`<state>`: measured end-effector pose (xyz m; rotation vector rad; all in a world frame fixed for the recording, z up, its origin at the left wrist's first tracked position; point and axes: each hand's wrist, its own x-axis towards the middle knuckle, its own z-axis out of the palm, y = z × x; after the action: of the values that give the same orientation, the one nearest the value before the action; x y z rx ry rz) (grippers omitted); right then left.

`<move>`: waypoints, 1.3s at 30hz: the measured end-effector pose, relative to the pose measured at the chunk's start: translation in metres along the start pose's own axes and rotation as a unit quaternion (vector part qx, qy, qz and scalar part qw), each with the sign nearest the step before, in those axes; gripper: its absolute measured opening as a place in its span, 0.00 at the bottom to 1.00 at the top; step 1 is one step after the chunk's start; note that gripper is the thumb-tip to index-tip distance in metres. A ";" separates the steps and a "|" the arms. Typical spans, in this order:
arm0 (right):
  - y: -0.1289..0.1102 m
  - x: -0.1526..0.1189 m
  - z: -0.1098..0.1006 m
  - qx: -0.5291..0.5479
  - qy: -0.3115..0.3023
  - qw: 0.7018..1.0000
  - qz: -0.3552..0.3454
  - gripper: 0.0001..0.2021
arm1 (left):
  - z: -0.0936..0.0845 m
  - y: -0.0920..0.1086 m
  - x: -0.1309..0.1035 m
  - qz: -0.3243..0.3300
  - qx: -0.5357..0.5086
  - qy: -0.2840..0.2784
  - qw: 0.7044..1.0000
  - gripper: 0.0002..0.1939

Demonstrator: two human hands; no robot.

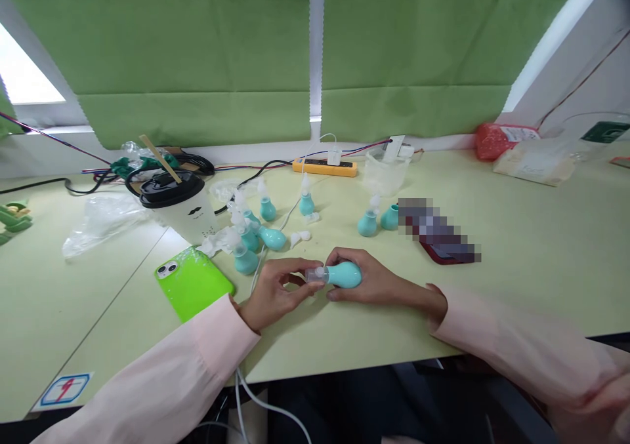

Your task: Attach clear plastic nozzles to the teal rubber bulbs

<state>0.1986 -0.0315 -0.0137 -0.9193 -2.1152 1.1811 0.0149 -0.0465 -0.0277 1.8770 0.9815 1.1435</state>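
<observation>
My left hand (278,292) pinches the clear plastic tip (312,275) of a bulb nasal aspirator. Around its teal rubber bulb (346,275) the fingers of my right hand (377,277) are closed. The aspirator lies sideways between both hands, just above the table, tip to the left. Left of it stand several more aspirators (245,259) with clear tips, and one bulb (273,238) lies on its side. Behind my right hand are an aspirator (367,223) with its tip on and a teal bulb (390,217) with an open neck. Small white pieces (300,237) lie nearby.
A green phone case (194,285) lies by my left forearm, with a lidded cup (184,214) behind it. A dark red phone (438,237) is at right. Towards the wall are a clear plastic cup (386,174), an orange power strip (325,167) and cables.
</observation>
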 end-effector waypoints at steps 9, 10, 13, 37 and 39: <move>0.004 0.003 -0.001 0.092 -0.011 0.995 0.048 0.11 | -0.011 0.000 0.004 0.065 0.065 0.022 0.996 0.13; 0.004 0.004 -0.001 0.108 -0.014 0.993 0.055 0.11 | -0.012 -0.001 0.009 0.061 0.089 0.041 0.993 0.14; 0.005 0.005 -0.001 0.126 -0.019 0.990 0.053 0.12 | -0.014 -0.006 0.028 0.065 0.258 0.058 0.962 0.13; 0.011 0.001 -0.003 0.035 0.103 0.994 -0.007 0.08 | -0.013 0.015 0.030 -0.129 -0.190 0.045 0.972 0.12; 0.012 0.001 -0.002 0.035 0.098 0.995 -0.005 0.08 | -0.013 0.013 0.029 -0.147 -0.210 0.042 0.966 0.11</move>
<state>0.2029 -0.0256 -0.0233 -0.9501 -1.9085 1.1046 0.0148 -0.0248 -0.0016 1.3100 0.9393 1.1498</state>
